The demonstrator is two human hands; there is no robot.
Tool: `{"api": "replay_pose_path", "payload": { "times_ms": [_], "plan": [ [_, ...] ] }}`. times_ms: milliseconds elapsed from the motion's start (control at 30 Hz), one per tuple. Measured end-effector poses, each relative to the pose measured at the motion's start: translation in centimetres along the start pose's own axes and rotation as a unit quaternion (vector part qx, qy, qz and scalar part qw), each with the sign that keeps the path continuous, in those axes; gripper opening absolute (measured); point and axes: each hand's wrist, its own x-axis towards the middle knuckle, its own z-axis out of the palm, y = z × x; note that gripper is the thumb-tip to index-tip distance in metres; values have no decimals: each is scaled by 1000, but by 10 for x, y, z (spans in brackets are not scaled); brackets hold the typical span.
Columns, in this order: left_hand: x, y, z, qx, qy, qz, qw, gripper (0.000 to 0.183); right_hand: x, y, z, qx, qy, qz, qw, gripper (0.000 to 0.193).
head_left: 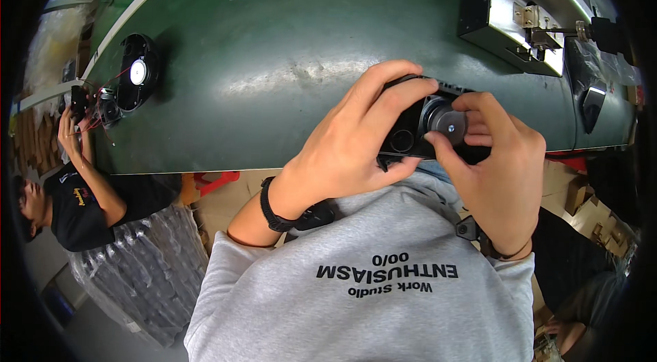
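Note:
Near the bench's front edge I have a black plastic speaker housing [409,122] between my hands. My left hand [335,139] is closed around its left part, fingers over the far edge and thumb at the near edge. A round speaker driver [449,126] with a dark magnet and a small bright centre sits at the housing's right part. My right hand [510,170] pinches that driver, thumb on its near left side and fingers curled at its right. The housing's right end is partly hidden by my right hand.
A metal machine [506,16] with a clamp-like fixture stands at the far right of the green bench [274,20]. At the left lies another black speaker housing [139,73] with a white-centred driver and red wires. A co-worker's hand [68,136] handles parts there. Another person shows at lower right.

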Motion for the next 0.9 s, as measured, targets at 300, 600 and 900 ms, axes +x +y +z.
{"api": "replay_pose_path", "payload": {
  "times_ms": [300,600,900],
  "plan": [
    [11,-8,16,35,84,14,996,78,13,5,6,39,62,24,997,29],
    [14,-12,20,18,92,40,995,72,14,1,14,43,73,16,996,30],
    [14,-10,20,3,93,24,995,73,13,3,16,15,91,-11,996,30]
  ]
}}
